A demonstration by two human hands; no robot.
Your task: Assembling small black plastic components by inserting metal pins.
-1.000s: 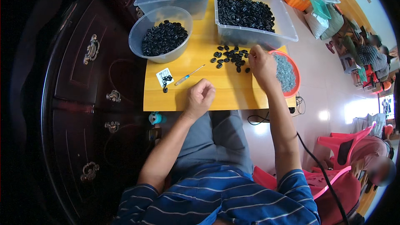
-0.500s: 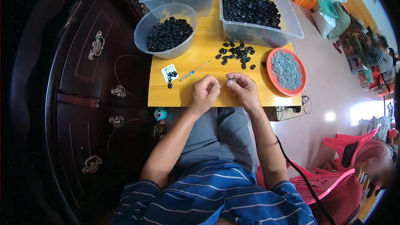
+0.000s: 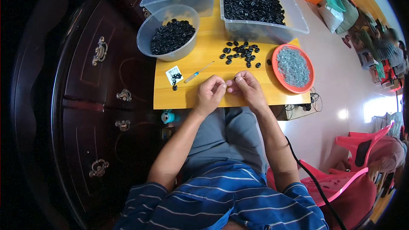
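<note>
Near the front of the yellow table (image 3: 170,100), my two hands meet almost fingertip to fingertip. My left hand (image 3: 211,95) is closed in a pinch; whatever it holds is too small to make out. Thumb and fingers of my right hand (image 3: 250,89) press together, with a dark bit of a small black oval piece (image 3: 234,78) showing at the tips. Just beyond lies a loose group of black oval pieces (image 3: 243,51). A red round tray (image 3: 312,76) heaped with small silvery metal parts (image 3: 294,68) stands right of my right hand.
A thin screwdriver (image 3: 198,73) and a white card (image 3: 171,71) with several black bits lie left of my hands. Behind stand a round clear tub (image 3: 144,38) and two clear bins (image 3: 264,34) (image 3: 170,4) of black pieces. Dark cabinets (image 3: 91,115) line the left; pink chairs (image 3: 341,183) stand right.
My right hand has turned slightly, its fingers now covering most of the black oval piece. The left hand keeps its pinch. The whole view has shifted a little.
</note>
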